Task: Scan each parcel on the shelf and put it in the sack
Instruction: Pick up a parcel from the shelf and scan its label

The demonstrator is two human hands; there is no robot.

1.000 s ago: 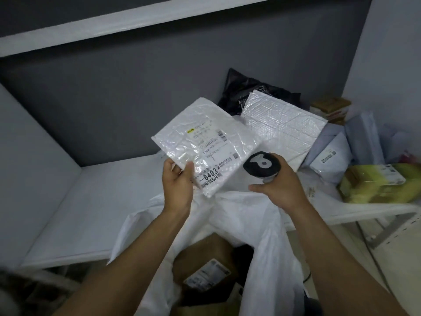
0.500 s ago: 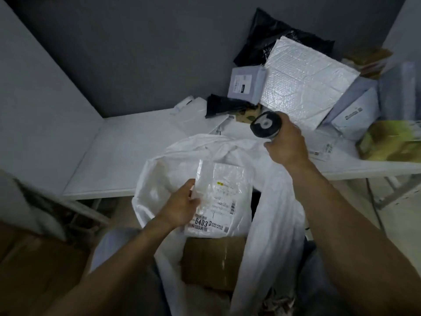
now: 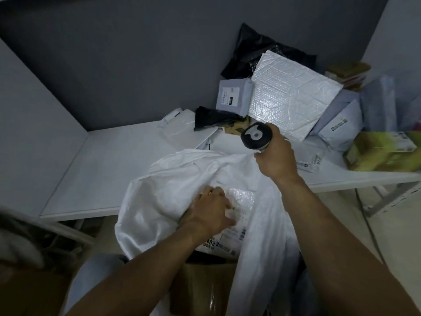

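A white woven sack (image 3: 164, 192) stands open in front of the white shelf (image 3: 109, 169). Inside its mouth lies a white bubble mailer (image 3: 239, 215) with a printed label, on top of a brown cardboard box (image 3: 205, 283). My left hand (image 3: 209, 213) is down in the sack mouth, on the mailer, fingers curled at its edge. My right hand (image 3: 275, 158) grips a black handheld scanner (image 3: 256, 135) above the sack's far rim. More parcels are piled at the shelf's right end, among them a large silver bubble mailer (image 3: 289, 96).
On the shelf's right half lie a black poly bag (image 3: 250, 51), a grey labelled parcel (image 3: 232, 96), a small black bag (image 3: 211, 118), grey mailers (image 3: 339, 128) and a yellow-green box (image 3: 385, 151). Grey walls close the back and left. A metal shelf leg (image 3: 387, 199) stands lower right.
My left hand carried the labelled white mailer from in front of the scanner down into the sack, and it now lies on the box. The right hand stayed above the sack with the scanner.
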